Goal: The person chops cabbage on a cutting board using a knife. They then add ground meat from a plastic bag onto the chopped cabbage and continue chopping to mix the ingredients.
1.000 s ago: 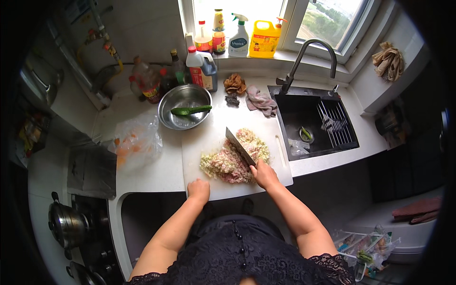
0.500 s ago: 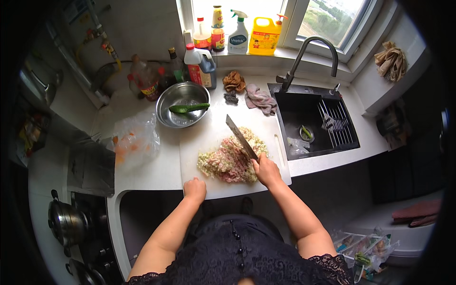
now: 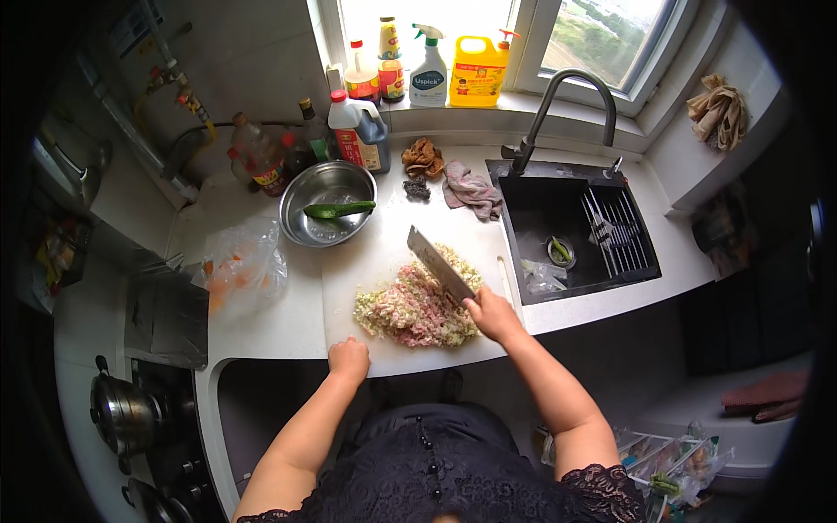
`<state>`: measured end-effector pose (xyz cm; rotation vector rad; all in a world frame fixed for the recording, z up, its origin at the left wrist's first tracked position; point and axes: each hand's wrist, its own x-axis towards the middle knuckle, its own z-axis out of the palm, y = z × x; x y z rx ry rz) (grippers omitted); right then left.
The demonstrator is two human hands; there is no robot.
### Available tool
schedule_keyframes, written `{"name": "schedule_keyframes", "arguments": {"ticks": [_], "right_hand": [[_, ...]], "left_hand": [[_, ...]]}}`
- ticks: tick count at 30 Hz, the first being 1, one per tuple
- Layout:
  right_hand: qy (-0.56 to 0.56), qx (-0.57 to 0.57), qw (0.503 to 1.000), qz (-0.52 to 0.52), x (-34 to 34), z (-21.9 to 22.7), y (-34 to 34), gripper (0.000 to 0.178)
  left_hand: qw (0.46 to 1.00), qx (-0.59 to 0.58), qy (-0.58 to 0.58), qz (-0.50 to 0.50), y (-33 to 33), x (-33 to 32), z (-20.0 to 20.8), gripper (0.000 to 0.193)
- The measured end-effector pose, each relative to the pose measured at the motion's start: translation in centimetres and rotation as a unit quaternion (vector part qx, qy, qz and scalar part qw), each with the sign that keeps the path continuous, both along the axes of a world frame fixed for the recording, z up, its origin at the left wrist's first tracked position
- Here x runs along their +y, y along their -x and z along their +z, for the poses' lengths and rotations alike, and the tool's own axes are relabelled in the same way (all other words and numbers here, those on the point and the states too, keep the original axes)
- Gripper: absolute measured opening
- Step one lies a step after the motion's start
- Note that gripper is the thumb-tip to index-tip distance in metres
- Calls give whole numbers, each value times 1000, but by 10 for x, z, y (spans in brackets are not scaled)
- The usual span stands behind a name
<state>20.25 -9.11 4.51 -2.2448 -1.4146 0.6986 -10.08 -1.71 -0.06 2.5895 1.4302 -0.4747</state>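
My right hand (image 3: 493, 315) is closed round the handle of a cleaver (image 3: 440, 264), whose blade points away and to the left. The blade is over a pile of minced meat mixed with chopped pale-green vegetable (image 3: 410, 307). Whether the blade touches the mince cannot be made out. Beneath the pile lies a white cutting board (image 3: 342, 283). At its near left corner my left hand (image 3: 349, 359) is closed on the board's edge, with the fingers curled. Beyond the board, a steel bowl (image 3: 301, 228) holds a green cucumber (image 3: 340, 209).
A clear plastic bag (image 3: 248, 266) with orange pieces lies left of the board. To the right is a black sink (image 3: 567, 222) with a tall faucet (image 3: 602, 83). A rag (image 3: 472, 190), a large jug (image 3: 359, 139) and several bottles stand or lie behind.
The cleaver blade has turned, showing more of its broad face. My left hand stays at the board's corner. The whole view has shifted slightly.
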Motion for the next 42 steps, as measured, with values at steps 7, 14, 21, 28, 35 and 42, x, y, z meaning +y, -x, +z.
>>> {"name": "schedule_keyframes", "arguments": {"ticks": [7,14,21,28,35,42], "right_hand": [[-5,74,997,-20,28,-7,-123,36],[136,283,950,0,45,-27,-152,25],[170,256,947,92,74,-22,-122,25],[38,-166,940,294,52,21,-49,25],[-101,-270,922,260,-16,-9,18,4],[-71,-269,933,228,-37,4,26,9]], "left_hand": [[1000,-16,-7,7,3,-1,-10,20],[996,-64,-53,21,8,-9,-20,22],[996,-58,-71,0,8,-9,-23,21],[998,-54,-41,14,7,-9,-13,17],[999,-36,-21,3,7,-6,-11,18],[1000,-9,-14,-22,9,-1,-8,16]]}}
